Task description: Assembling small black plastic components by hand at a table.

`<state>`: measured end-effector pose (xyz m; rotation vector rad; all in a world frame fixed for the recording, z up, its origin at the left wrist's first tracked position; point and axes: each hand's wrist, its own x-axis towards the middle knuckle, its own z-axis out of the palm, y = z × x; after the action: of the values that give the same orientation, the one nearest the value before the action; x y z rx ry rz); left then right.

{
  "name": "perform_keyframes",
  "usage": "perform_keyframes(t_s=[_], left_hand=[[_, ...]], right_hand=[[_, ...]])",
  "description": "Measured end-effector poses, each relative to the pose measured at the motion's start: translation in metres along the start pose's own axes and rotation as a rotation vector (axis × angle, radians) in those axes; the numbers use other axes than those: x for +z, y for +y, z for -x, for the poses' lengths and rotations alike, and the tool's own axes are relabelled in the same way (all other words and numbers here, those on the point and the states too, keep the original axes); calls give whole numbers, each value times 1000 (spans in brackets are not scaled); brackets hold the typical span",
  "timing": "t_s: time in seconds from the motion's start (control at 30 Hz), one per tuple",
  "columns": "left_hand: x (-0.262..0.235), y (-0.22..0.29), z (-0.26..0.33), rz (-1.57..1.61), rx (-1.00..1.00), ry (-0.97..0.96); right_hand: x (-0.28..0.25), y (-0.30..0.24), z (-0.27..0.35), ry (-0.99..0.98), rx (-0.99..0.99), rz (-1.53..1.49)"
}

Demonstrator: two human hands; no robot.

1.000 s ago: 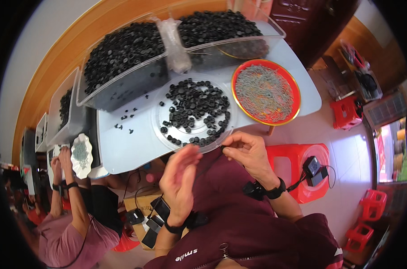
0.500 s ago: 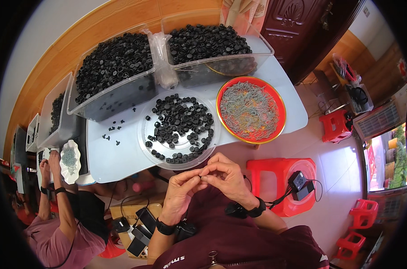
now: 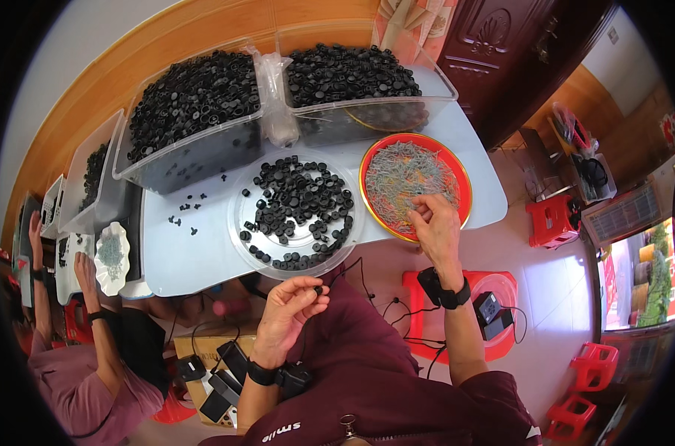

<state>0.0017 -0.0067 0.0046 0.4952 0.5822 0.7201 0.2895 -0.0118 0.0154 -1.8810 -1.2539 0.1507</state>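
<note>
Left hand [image 3: 287,311], lower centre of frame: thumb and fingertips pinched on a small, black, round piece [image 3: 319,290]. Piece sits at the fingertips, just below the clear, round, shallow plastic plate [image 3: 238,212]. Partly covered by fingers; cannot tell which way it faces or how its axis lies.

Right hand [image 3: 438,230], right of centre: over the near part of the red, round, gold-rimmed dish [image 3: 461,178], fingers bent down to the thin, grey, metal-looking pins [image 3: 404,167]. Cannot tell whether a pin is gripped. Pins long and narrow, axes crossing every way, no common direction.

Plate, centre: loose heap of black, round pieces [image 3: 296,195], facing various ways. Plate left of dish, both on the pale, smooth-topped table [image 3: 185,256].
</note>
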Motion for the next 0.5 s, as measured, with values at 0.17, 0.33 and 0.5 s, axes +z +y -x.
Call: perform_keyframes(t_s=[0.17,0.33,0.5], left_hand=[[-3,1,2,8,16,26],[-5,5,4,16,33,19],[-7,5,3,40,44,-1]], right_hand=[[8,10,-2,-97,45,70],[0,20,-12,-140,203,-287],[-8,14,-17,-222,309,-597]])
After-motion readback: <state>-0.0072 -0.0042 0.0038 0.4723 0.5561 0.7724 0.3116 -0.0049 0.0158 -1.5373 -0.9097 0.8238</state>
